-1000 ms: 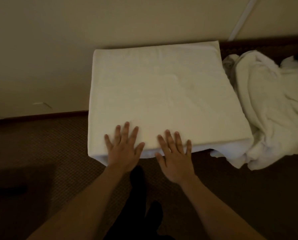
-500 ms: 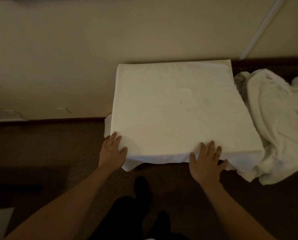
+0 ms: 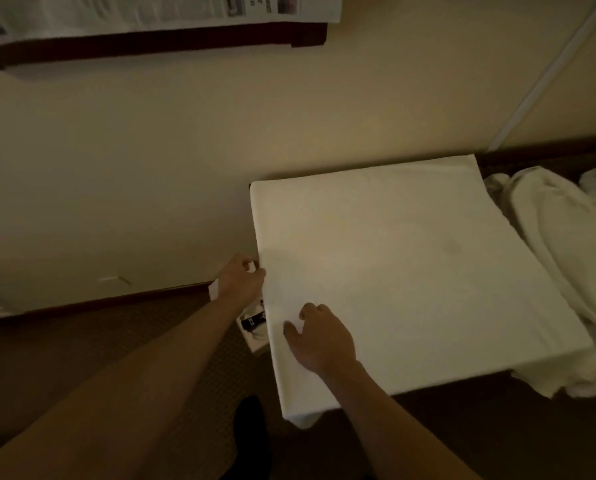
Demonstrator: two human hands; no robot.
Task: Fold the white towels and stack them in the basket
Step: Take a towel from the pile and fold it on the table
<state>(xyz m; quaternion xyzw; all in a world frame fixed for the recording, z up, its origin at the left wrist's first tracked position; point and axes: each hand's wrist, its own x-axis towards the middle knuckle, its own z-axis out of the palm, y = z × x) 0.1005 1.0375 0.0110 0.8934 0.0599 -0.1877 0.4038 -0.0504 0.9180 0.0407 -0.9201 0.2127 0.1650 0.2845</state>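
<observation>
Left hand [image 3: 241, 280] pinches the spread towel's [image 3: 410, 271] left edge; right hand [image 3: 319, 336] rests loosely curled on it. Folding looks barely begun; crumpled towels [image 3: 563, 265] wait, no basket visible.

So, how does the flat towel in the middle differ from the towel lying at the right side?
The flat towel is spread smooth with straight edges and square corners; the right towel is crumpled into folds. Both hands are on the flat towel: the left hand holds its left edge and the right hand rests on top. Nothing touches the right towel. Both towels are white.
</observation>
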